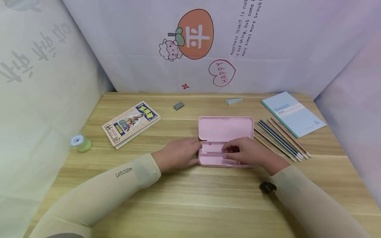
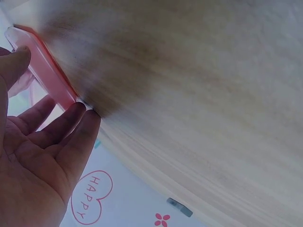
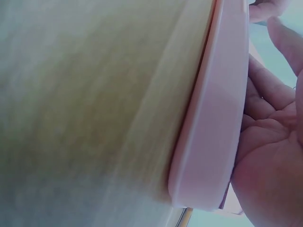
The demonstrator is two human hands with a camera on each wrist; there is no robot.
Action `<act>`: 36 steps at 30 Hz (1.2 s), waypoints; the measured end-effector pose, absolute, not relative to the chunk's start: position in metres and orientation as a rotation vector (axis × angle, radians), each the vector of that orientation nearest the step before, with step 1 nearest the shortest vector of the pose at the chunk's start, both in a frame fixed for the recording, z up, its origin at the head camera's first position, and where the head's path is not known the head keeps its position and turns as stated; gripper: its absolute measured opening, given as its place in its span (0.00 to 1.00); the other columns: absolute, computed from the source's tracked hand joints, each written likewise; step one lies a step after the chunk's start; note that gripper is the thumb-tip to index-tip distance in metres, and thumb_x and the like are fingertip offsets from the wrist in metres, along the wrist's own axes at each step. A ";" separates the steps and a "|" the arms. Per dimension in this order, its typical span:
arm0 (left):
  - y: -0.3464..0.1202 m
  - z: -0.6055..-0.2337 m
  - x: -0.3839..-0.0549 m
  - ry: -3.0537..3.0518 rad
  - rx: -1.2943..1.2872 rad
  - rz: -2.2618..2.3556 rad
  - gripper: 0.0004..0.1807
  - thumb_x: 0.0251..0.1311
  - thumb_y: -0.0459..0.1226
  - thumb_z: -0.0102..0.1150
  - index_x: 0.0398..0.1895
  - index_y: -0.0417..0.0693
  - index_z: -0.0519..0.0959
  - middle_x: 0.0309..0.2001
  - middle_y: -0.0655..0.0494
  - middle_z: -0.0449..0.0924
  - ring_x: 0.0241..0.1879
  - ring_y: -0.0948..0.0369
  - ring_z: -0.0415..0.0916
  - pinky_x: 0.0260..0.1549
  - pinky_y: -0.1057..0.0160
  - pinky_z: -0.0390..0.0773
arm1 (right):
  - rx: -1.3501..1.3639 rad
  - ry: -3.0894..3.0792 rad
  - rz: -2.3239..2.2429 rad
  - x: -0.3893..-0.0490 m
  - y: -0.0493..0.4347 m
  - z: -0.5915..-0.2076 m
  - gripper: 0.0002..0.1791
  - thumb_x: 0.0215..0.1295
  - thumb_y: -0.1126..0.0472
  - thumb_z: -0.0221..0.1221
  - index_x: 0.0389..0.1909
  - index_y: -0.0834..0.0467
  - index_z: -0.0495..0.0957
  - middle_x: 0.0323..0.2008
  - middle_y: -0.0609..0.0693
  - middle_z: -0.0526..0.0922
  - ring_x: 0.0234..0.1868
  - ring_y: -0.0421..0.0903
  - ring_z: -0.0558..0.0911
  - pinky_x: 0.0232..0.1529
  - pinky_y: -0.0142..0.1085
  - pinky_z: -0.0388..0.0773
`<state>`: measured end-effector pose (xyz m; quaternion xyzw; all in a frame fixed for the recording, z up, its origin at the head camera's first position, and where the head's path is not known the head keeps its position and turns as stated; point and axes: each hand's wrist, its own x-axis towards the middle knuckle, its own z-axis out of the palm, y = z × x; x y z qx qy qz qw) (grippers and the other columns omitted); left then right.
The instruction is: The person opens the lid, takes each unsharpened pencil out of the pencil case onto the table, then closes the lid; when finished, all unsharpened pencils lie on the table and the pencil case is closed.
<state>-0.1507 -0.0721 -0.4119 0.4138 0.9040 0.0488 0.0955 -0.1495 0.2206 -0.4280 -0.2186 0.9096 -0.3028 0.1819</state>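
A pink pencil case (image 1: 225, 129) lies on the table with its lid raised toward the back. My left hand (image 1: 184, 153) grips its left end; in the left wrist view the thumb is on the near side (image 2: 49, 73) and fingertips reach round the end. Over the right part of the inside is my right hand (image 1: 245, 151), its thumb and fingers loosely bent and apart. I see nothing held between them, though the fingertips are partly hidden. A thin line runs along the inside divider; whether it is a pencil I cannot tell. In the right wrist view, the palm (image 3: 277, 156) lies beside the case's front wall.
Several pencils (image 1: 279, 140) lie to the right of the case, near a light blue notebook (image 1: 293, 114). Behind are a grey eraser (image 1: 179, 105) and a small folded light-blue piece (image 1: 234, 101). Farther left are a book (image 1: 131, 124) and a green container with a pale top (image 1: 81, 143).
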 end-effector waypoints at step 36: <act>-0.072 -0.411 -0.151 2.683 1.221 0.114 0.26 0.69 0.58 0.63 0.54 0.47 0.78 0.49 0.56 0.79 0.47 0.61 0.76 0.51 0.60 0.80 | -0.275 2.858 -0.919 -0.141 0.286 -0.381 0.13 0.73 0.52 0.65 0.51 0.54 0.87 0.46 0.52 0.87 0.47 0.50 0.82 0.48 0.46 0.78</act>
